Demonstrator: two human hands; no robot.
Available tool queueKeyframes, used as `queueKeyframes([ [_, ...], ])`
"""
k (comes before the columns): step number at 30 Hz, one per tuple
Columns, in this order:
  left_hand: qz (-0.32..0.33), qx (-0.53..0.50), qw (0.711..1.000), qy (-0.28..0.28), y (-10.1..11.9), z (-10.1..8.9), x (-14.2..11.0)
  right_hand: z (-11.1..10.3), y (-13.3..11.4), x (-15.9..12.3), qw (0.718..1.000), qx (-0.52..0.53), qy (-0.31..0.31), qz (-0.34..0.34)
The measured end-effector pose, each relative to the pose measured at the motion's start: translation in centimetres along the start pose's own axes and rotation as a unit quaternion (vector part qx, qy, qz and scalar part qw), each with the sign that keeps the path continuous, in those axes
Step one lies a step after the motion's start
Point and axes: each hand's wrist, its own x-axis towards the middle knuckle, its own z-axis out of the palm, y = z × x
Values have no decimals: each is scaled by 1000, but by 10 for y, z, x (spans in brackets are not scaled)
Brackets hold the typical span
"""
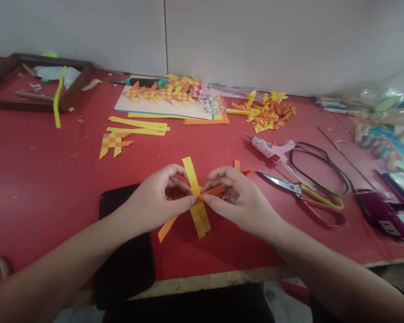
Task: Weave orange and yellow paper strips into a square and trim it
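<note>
Bare forearms (309,260) reach across a red desk (54,166), hands meeting at crossed yellow and orange paper strips (190,172).
The left hand (170,190) and right hand (234,190) both grasp the strips where they cross, thumbs pressing near the middle, close to the desk's front edge; a black phone (128,264) lies partly under the left forearm. Scissors (286,185) lie right of the right hand, a pink glue gun (272,149) just beyond. Farther back, a checkered paper piece (113,144) lies beside loose yellow strips (138,124).
</note>
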Motion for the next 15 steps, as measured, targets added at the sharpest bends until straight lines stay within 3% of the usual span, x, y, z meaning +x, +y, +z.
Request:
queueKeyframes([
  [9, 27, 33, 999, 7, -4, 4, -1, 4, 4, 1, 999, -31, 17, -32],
  [12, 47, 76, 996, 17, -9, 4, -1, 4, 9, 3, 986, -106, 54, -114],
  [15, 72, 126, 988, 48, -11, 5, -2, 1, 11, 6, 935, -235, 101, -247],
])
